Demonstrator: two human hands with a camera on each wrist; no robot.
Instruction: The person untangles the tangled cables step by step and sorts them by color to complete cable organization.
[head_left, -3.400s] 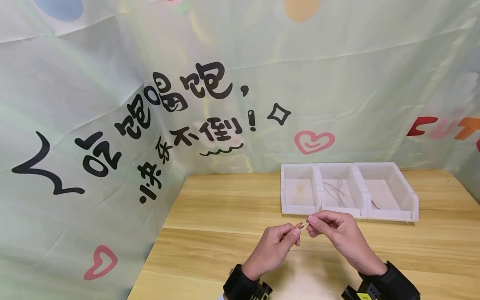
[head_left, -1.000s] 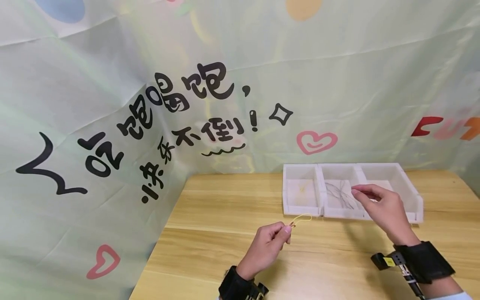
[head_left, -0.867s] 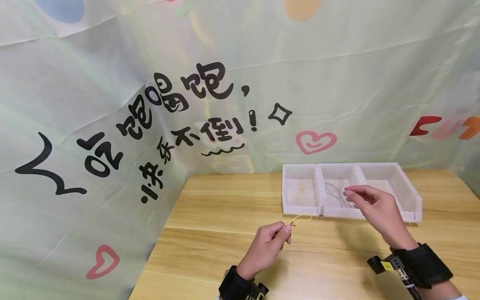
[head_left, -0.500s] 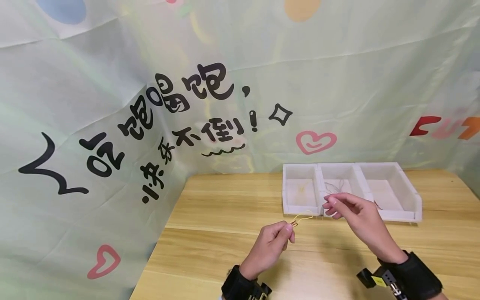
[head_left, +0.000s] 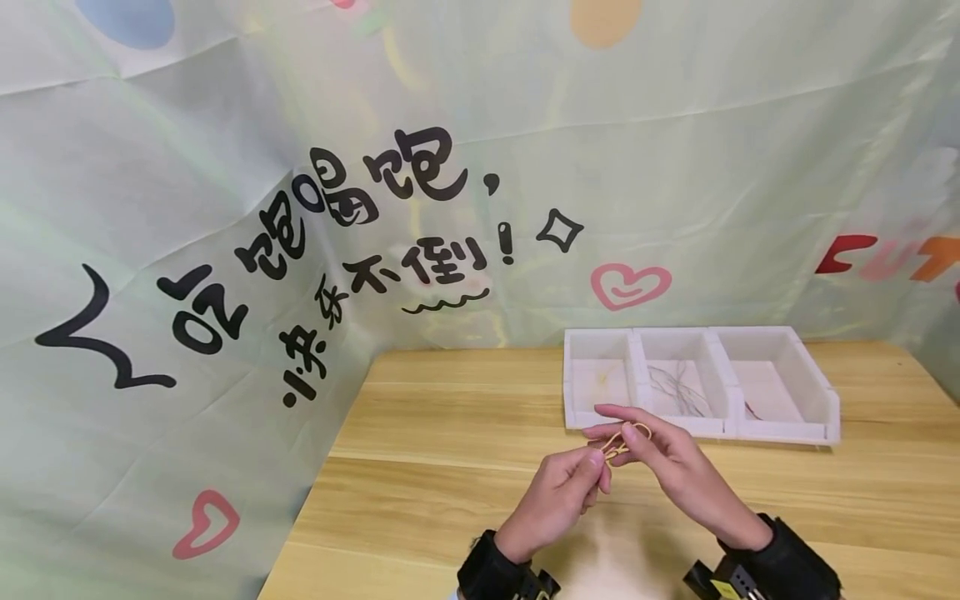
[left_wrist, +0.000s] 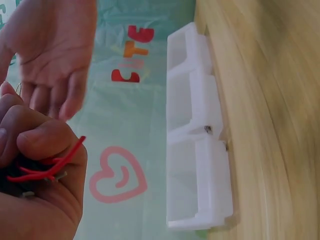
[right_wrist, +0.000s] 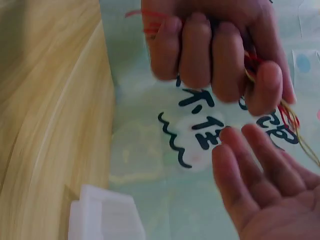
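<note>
My left hand (head_left: 558, 492) grips a small bundle of thin wires, its fingers curled round them. Red wire ends (left_wrist: 65, 162) with short grey ends stick out at the heel of that hand in the left wrist view. On the thumb side, red and yellow strands emerge, and a yellow wire loop (head_left: 648, 427) rises toward the other hand. My right hand (head_left: 678, 467) is held close in front, fingers extended and palm turned toward the left hand. Its thumb overlaps the yellow loop in the head view. The right wrist view shows its fingers just below the left fist.
A white three-compartment tray (head_left: 821, 429) stands at the back of the wooden table (head_left: 420, 467). Yellow strands (head_left: 602, 381) lie in its left compartment, grey wires (head_left: 678, 392) in the middle, a red wire (head_left: 752, 412) in the right. A printed cloth (head_left: 480, 83) hangs behind.
My right hand has come down and left from over the tray to the yellow loop at the left hand. The left hand keeps its hold and has shifted slightly right.
</note>
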